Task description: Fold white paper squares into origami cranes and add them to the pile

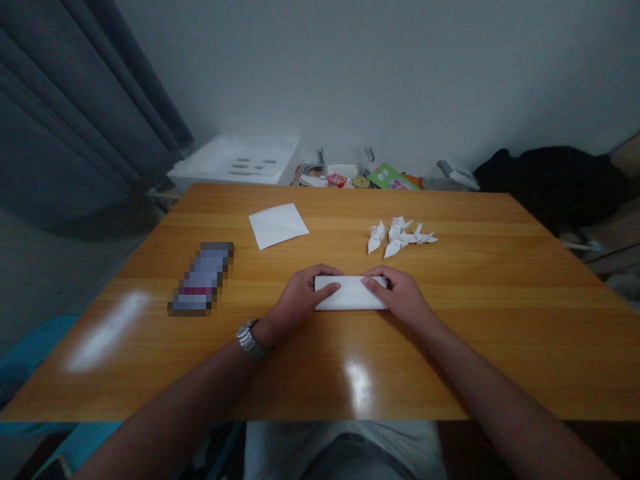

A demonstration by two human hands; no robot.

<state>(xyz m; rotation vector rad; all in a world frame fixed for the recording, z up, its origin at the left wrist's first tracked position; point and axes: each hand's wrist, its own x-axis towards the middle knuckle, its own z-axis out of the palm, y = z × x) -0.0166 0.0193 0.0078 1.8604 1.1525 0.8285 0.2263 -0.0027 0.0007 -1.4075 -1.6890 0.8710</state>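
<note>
A folded sheet of white paper [351, 295], shaped as a wide rectangle, is held between my two hands over the table's middle. My left hand [306, 292], with a metal watch [251, 339] at the wrist, grips its left end, thumb on top and fingers behind the far edge. At the right end my right hand [400, 295] pinches it the same way. Beyond it, to the right, lie several white folded paper figures [399, 235] in a cluster. A loose white sheet [279, 225] with a perforated edge rests farther back on the left.
A blurred-out phone-like object [203, 277] lies on the left of the wooden table [500, 267]. Behind the table's far edge are a white plastic tray [200, 163], a green booklet [391, 177] and a black cloth heap [550, 173]. A grey curtain [75, 100] hangs at left.
</note>
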